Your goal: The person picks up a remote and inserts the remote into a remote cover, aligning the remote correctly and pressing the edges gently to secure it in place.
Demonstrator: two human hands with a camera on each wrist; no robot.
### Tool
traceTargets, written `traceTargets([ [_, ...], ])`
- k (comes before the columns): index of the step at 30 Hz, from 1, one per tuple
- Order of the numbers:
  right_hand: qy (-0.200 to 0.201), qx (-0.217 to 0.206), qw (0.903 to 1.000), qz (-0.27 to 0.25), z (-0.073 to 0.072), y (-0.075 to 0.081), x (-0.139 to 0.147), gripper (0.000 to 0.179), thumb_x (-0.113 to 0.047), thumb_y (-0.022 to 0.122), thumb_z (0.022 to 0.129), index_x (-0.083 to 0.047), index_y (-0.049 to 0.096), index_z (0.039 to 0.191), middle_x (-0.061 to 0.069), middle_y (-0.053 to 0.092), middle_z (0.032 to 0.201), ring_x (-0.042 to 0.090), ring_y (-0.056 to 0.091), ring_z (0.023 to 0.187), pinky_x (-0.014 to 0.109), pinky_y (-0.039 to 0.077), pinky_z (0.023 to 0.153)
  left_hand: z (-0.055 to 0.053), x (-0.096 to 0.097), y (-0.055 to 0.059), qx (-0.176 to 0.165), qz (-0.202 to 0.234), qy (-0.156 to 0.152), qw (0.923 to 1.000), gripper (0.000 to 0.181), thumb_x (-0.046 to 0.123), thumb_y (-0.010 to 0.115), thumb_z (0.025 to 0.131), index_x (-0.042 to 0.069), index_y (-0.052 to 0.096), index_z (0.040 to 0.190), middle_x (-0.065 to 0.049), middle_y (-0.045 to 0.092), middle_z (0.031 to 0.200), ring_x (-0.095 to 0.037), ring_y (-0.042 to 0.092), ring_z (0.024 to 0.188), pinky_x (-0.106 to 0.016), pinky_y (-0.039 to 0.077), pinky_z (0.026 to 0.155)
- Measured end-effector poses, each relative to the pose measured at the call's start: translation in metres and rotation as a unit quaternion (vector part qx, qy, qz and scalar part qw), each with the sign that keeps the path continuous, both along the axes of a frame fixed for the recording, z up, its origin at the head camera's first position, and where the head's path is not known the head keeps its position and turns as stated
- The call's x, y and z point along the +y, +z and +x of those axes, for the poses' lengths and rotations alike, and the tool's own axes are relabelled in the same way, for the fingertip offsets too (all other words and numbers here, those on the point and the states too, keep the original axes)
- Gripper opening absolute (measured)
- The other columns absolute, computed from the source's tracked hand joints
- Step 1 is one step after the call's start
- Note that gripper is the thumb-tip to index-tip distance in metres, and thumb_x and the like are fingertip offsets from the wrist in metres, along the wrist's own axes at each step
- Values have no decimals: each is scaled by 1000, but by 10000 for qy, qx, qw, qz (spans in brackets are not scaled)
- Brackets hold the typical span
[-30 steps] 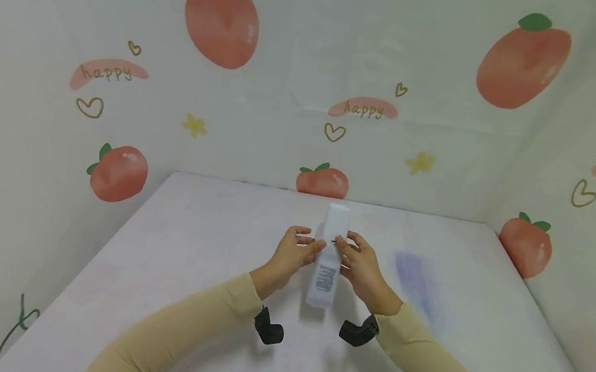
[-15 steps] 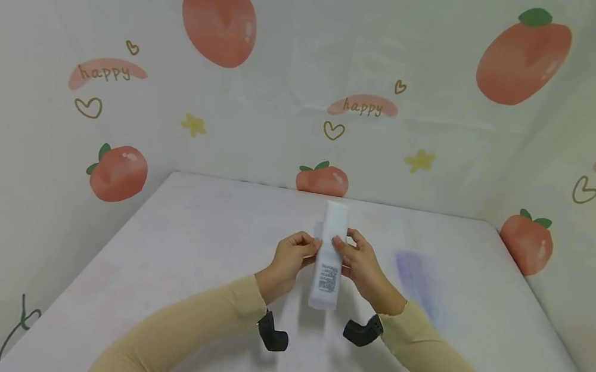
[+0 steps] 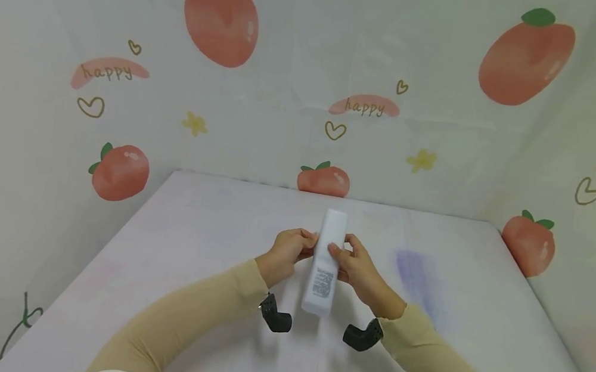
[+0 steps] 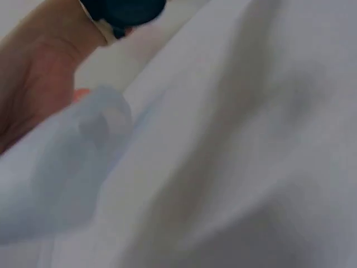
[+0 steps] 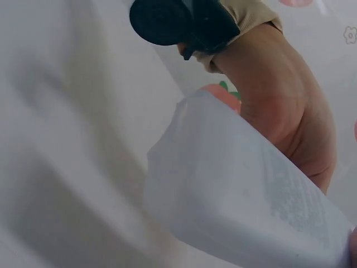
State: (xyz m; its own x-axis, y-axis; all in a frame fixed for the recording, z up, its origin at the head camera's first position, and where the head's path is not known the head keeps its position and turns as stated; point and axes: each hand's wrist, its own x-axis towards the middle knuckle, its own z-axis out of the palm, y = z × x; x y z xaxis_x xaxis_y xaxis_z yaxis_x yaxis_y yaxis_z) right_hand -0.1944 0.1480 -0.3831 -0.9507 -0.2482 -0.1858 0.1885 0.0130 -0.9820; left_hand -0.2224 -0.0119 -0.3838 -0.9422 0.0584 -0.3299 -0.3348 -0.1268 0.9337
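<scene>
A long white box [image 3: 333, 225] with a block of dark printed text on its lower half is held up, tilted, over the white table. My right hand [image 3: 362, 271] grips its right side, thumb on the front face and fingers going behind. At the upper left edge, thumb and fingertips of my left hand [image 3: 287, 253] are pinched together; what exactly they pinch I cannot tell. The near end of the box [image 5: 223, 178] fills much of the right wrist view, its corners uneven. In the left wrist view the box [image 4: 61, 173] is blurred.
Black wrist cameras [image 3: 276, 314] hang beneath both sleeves, close above the table [image 3: 208, 219]. A printed cloth wall [image 3: 288, 59] with fruit and "happy" motifs rises behind and at the sides. A faint purple stain [image 3: 418, 281] marks the tabletop on the right.
The box has come slightly lower and toward me, its near end swinging left. Left fingers, spread along the side one second ago, are drawn together at its edge. The right grip stays much the same.
</scene>
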Motion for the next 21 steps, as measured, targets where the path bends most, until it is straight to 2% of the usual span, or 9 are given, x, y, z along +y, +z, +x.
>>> traceTargets([
  [3, 112, -112, 9998, -105, 1, -3, 1, 42, -24, 49, 102, -2, 30, 133, 8, 61, 108, 13, 65, 89, 32, 55, 81, -1, -3, -3, -107, -133, -204, 9996, 16, 12, 66, 92, 8, 60, 77, 0, 62, 80, -13, 59, 71, -27, 53, 80],
  [7, -22, -80, 9995, -296, -1, -2, 3, 42, -25, 49, 102, -3, 30, 133, 5, 60, 104, 12, 65, 87, 30, 54, 79, -1, -5, -5, -79, 74, -532, 9985, 10, 15, 64, 93, 9, 59, 87, -1, 63, 88, -14, 60, 77, -31, 52, 85],
  [9, -117, -29, 9994, -312, -4, 0, 3, 43, -25, 50, 102, -5, 30, 134, 4, 61, 103, 12, 65, 87, 30, 53, 78, 0, -7, -5, 168, 139, -663, 9976, 10, 15, 63, 94, 10, 57, 101, -4, 65, 94, -14, 62, 81, -35, 53, 89],
  [12, -217, -61, 9994, -277, -7, 3, 4, 43, -24, 52, 101, -6, 31, 134, 4, 61, 105, 13, 66, 88, 31, 53, 78, 1, -9, -5, 665, 8, -825, 9944, 31, 13, 64, 93, 13, 52, 121, -11, 66, 104, -16, 66, 86, -38, 54, 91],
  [14, -238, -107, 9993, -254, -8, 4, 3, 42, -24, 52, 101, -8, 32, 134, 5, 61, 108, 14, 66, 89, 32, 54, 79, 2, -10, -4, 973, -190, -961, 9904, 42, 12, 66, 92, 16, 48, 130, -15, 66, 110, -17, 66, 89, -39, 55, 89],
  [17, -224, -102, 9994, -255, -9, 6, 3, 40, -24, 52, 101, -8, 34, 134, 7, 59, 111, 14, 66, 90, 32, 54, 79, 2, -10, -1, 1202, -525, -1232, 9837, 46, 13, 70, 89, 14, 49, 130, -17, 64, 111, -18, 64, 92, -37, 55, 86],
  [21, -89, -133, 9996, -242, -10, 9, 3, 35, -23, 49, 102, -7, 35, 131, 5, 57, 107, 14, 67, 86, 31, 55, 77, 0, -11, 4, 1207, -1000, -1503, 9761, 46, 13, 73, 86, 10, 51, 127, -15, 62, 106, -20, 61, 92, -36, 56, 84],
])
